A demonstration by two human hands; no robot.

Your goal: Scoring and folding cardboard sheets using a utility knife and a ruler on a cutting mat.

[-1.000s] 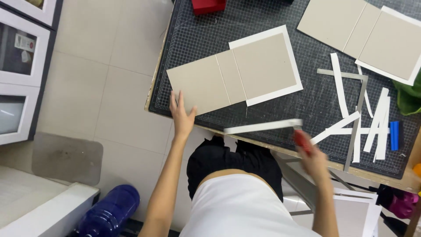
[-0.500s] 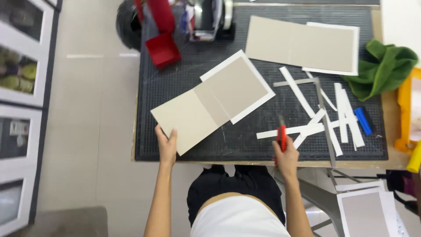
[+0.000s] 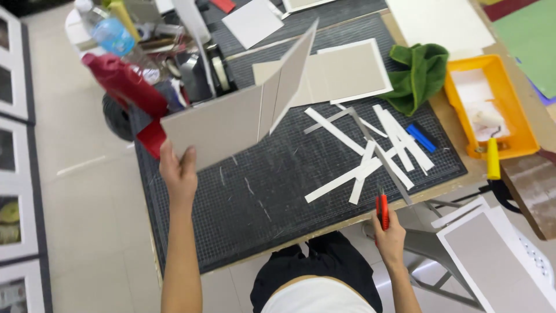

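At the near edge of the table, at about 5 o'clock of the picture, a red utility knife (image 3: 382, 210) is being gripped by the right hand (image 3: 389, 236), with the fingers closed around its handle and the blade end pointing away from the body. At 9 o'clock from this hand, the left hand (image 3: 179, 174) is being held above the dark cutting mat (image 3: 243, 203), and the lower corner of a grey folded board (image 3: 243, 119) is being pinched between its thumb and fingers. The board is being kept up from the mat, tilted, with its far panel bent upward along the narrow spine strip.

At 12 o'clock from the right hand, white paper strips (image 3: 370, 153) are lying crossed over each other on the mat, and a thin metal ruler (image 3: 385, 162) is lying across them. Just beside the strips, at 3 o'clock, a small blue object (image 3: 421, 137) is seen. Further away, a second grey board with white border (image 3: 341, 72) is lying flat on the mat, partly hidden behind the lifted one. At 2 o'clock, a green cloth (image 3: 420, 75) is resting at the mat's edge, and near it a yellow tray (image 3: 492, 104) with a roller (image 3: 491, 139) is placed. At 11 o'clock, a red object (image 3: 124, 84) and a plastic bottle (image 3: 107, 29) are standing among clutter.
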